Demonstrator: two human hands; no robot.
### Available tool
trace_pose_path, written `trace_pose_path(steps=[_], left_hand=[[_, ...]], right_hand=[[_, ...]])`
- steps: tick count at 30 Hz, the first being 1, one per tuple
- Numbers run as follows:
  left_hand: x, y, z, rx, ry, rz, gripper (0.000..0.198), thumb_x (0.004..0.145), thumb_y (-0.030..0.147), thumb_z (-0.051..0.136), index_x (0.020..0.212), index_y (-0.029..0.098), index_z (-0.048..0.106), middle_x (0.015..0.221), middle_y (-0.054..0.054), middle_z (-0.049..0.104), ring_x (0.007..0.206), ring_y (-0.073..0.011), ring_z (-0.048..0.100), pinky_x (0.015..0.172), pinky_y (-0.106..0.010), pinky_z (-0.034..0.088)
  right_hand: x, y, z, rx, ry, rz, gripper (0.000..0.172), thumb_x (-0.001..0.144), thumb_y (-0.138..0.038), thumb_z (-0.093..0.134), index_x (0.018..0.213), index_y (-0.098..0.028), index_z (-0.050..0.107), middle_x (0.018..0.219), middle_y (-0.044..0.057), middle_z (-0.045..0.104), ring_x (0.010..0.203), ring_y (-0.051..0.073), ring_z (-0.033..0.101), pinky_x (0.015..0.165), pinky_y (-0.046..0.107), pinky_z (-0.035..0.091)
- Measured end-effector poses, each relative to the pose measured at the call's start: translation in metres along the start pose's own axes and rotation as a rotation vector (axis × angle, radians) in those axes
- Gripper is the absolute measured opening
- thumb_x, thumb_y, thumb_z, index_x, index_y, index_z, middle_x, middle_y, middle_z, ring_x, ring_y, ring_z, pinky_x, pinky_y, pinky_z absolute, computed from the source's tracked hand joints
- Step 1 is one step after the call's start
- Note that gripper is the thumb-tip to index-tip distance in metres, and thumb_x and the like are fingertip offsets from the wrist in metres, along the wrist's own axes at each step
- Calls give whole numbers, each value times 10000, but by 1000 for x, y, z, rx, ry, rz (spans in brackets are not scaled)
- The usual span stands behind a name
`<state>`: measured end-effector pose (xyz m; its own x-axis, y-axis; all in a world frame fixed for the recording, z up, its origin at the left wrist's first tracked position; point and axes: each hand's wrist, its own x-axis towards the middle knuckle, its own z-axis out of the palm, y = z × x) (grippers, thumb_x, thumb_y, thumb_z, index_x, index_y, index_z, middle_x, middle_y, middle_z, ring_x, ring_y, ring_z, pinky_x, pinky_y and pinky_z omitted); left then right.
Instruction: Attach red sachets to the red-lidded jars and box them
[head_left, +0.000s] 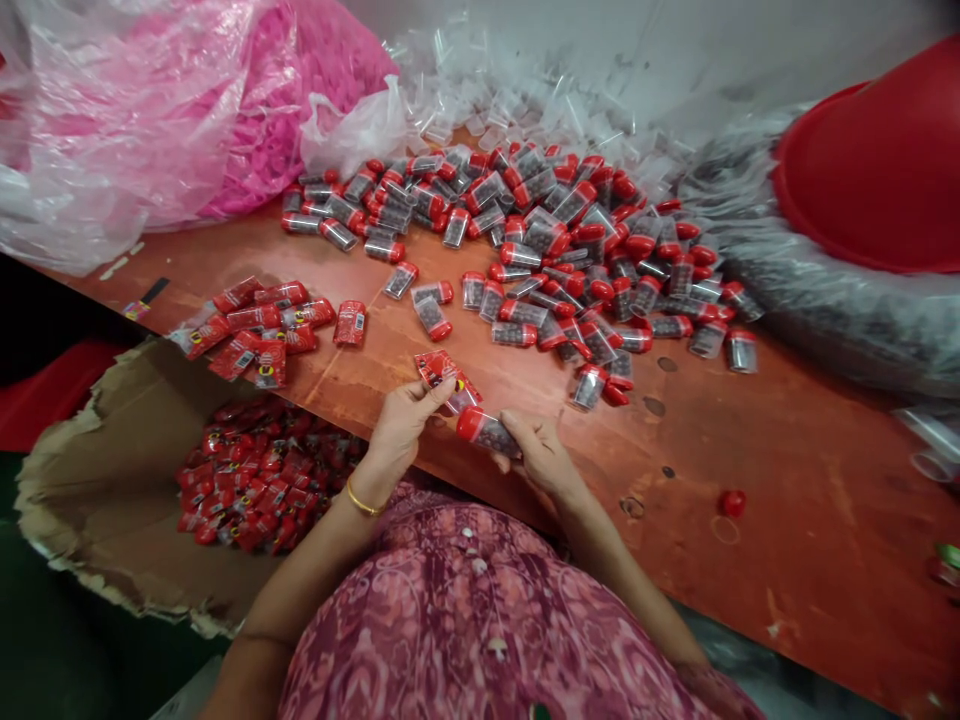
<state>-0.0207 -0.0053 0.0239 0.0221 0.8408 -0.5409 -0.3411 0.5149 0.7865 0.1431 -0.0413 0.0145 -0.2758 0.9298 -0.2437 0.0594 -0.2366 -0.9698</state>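
At the near edge of the table (750, 520), the left hand (401, 425) has its grip closed on a red wrapper (437, 368), just beside the red-capped vial (484, 430) that the right hand (540, 455) pinches in its grip, a heap of vials (570, 250) beyond.

Even, bright overhead light, glare on the clear plastic bags (90, 150), wide-angle bending and blur at edges.

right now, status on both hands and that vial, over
Left hand pinching red wrapper. Right hand gripping red-capped vial, held sideways, cap toward the left hand. Pile of vials on the table just beyond both hands.
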Motion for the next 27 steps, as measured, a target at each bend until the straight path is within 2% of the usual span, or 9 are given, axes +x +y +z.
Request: trace_pose_path(steps=[5, 11, 14, 21, 27], left_hand=[[3, -2, -2, 12, -6, 33, 375, 463, 427, 827, 659, 129, 710, 620, -25, 687, 514, -94, 565, 490, -192, 419], [3, 2, -2, 47, -89, 20, 374, 460, 452, 819, 585, 127, 684, 560, -15, 656, 500, -99, 550, 512, -208, 424], [1, 4, -1, 80, -104, 67, 344, 487, 422, 815, 603, 124, 689, 587, -16, 666, 528, -95, 552, 547, -207, 433], [-1, -6, 8, -62, -74, 142, 376, 423, 279, 846, 733, 146, 681, 729, -5, 700, 646, -113, 607, 673, -238, 488], [-5, -10, 12, -111, -72, 123, 377, 440, 268, 841, 749, 145, 663, 737, -13, 702, 659, -112, 616, 696, -234, 493]], right_hand=[[1, -2, 0, 23, 95, 7, 579, 793, -667, 421, 460, -196, 468, 367, -39, 428, 335, 69, 304, 363, 222, 238], [2, -2, 1, -20, 57, -12, 585, 816, -646, 406, 453, -193, 480, 380, -32, 435, 340, 70, 326, 358, 218, 255], [3, -2, 5, -5, 62, -15, 593, 814, -655, 402, 455, -191, 483, 373, -32, 436, 334, 69, 331, 356, 214, 268], [2, 5, 17, 82, 167, -14, 595, 837, -661, 348, 485, -199, 477, 356, -50, 380, 313, 67, 283, 348, 223, 252], [3, 10, 26, 4, 338, -103, 526, 848, -642, 362, 581, -207, 489, 446, -38, 464, 382, 82, 377, 398, 225, 319]])
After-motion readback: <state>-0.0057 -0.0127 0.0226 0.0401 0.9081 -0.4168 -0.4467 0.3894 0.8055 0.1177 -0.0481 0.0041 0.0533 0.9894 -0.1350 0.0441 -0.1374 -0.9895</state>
